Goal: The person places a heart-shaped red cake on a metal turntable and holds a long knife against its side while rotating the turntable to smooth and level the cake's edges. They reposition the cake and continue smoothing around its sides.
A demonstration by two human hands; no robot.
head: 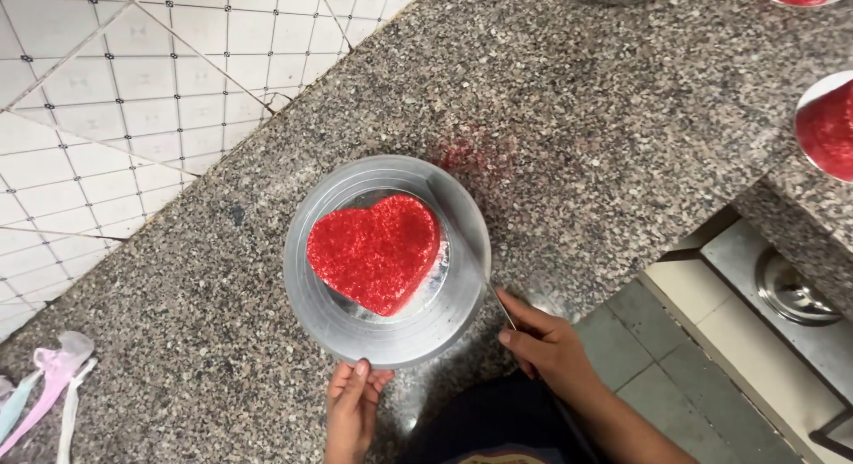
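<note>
Speckled granite table (569, 100) fills most of the view. Round metal turntable (387, 338) sits at centre. Red heart-shaped cake (375, 251) lies on its middle, point toward 5 o'clock. Right hand (546, 344), at 4 o'clock of the cake, pinches a thin palette knife (480, 267) whose blade reaches up past the cake's right side. Left hand (354, 406), at 6 o'clock, fingers narrow, touches the turntable's near rim.

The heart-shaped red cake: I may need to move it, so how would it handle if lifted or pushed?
The heart-shaped red cake looks soft and fragile; its crumb coating would likely shed, like the red crumbs on the counter. It probably moves safest on its silver board.
</note>
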